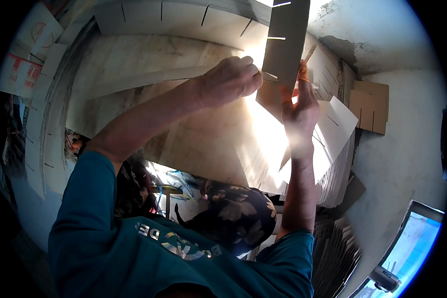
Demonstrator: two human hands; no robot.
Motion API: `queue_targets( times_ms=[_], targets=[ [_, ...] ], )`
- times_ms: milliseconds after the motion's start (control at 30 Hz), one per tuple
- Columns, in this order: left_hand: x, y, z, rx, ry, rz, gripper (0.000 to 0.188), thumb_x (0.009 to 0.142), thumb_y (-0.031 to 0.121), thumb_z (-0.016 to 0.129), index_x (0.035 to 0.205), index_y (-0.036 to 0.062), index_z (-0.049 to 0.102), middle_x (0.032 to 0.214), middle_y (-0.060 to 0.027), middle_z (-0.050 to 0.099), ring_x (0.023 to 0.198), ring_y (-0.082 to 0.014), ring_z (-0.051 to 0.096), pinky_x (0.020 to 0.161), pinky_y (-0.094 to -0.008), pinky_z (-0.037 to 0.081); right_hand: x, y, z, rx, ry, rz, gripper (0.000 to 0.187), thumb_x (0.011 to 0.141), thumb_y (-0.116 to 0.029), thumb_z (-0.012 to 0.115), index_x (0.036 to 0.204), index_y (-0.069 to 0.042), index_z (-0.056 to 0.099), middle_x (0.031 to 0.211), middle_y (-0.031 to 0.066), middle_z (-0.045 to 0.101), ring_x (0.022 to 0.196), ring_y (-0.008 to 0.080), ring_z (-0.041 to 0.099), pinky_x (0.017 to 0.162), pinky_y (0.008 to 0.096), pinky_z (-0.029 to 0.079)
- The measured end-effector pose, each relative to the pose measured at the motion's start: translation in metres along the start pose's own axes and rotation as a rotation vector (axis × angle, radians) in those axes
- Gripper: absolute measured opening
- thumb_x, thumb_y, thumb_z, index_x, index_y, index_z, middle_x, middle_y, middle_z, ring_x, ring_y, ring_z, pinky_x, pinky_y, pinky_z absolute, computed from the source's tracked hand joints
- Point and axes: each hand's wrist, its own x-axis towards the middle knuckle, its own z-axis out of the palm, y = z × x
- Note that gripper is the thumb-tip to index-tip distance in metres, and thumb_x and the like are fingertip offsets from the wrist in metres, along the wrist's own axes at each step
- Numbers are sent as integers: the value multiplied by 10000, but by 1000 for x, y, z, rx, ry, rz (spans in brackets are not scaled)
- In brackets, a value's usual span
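Observation:
My right hand (301,107) grips the lower part of a long grey-brown slotted cardboard strip (285,54), held up on end at a slight tilt. Orange coverings show on some of its fingers. Close against the strip's left edge, beside its lowest visible slot, my left hand (233,82) is closed in a fist-like pinch. What sits between those fingers is hidden. Behind my left forearm a thin, pale, curved strip (149,80) runs toward that hand; I cannot tell whether the fingers hold it.
A wooden board tabletop (193,144) lies below, with glaring sunlight on its right. Slotted white card (179,19) lines the far edge. Stacked sheets (340,174) stand at right, near brown card pieces (370,107) by the wall. More slotted strips (47,119) hang over the left edge.

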Motion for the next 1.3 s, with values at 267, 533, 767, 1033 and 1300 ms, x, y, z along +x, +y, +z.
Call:
queue_targets(
  times_ms=[267, 533, 767, 1033, 1300],
  targets=[
    [-6, 23, -13, -276, -190, -205, 194, 698, 95, 653, 858, 32, 564, 779, -79, 543, 755, -242, 569, 631, -371, 476, -36, 6, 49, 100, -127, 100, 707, 883, -16, 495, 1460, -45, 87, 1365, 254, 399, 748, 374, 633, 570, 407, 536],
    [15, -122, -15, 298, -212, -304, 399, 672, 100, 745, 988, 2, 522, 1012, -138, 529, 995, -293, 515, 874, -421, 405, -30, -21, 40, 192, -2, 158, 815, 824, 89, 574, 1471, -88, 112, 1454, 203, 312, 1118, 314, 568, 830, 325, 528],
    [-2, -168, 29, 570, -237, -265, 311, 722, 82, 633, 1007, 50, 511, 895, -51, 503, 948, -210, 490, 805, -351, 407, -32, -18, 48, 267, 131, 73, 760, 860, -116, 642, 1463, -79, 180, 1313, 151, 506, 1104, 238, 578, 899, 319, 473],
    [-6, -147, 8, 248, -118, -174, 167, 735, 24, 597, 875, 62, 515, 804, -74, 539, 866, -248, 539, 705, -389, 467, -31, -20, 44, 328, 110, 114, 782, 856, -102, 644, 1471, -77, 162, 1291, 146, 529, 1089, 216, 582, 909, 298, 461],
    [2, -149, 1, 191, -250, -345, 117, 716, 26, 628, 761, 41, 521, 767, -91, 525, 854, -276, 526, 655, -409, 463, -30, -30, 29, 369, 124, 123, 759, 851, -78, 642, 1463, -55, 193, 1349, 129, 487, 1091, 182, 575, 898, 270, 464]
  ],
)
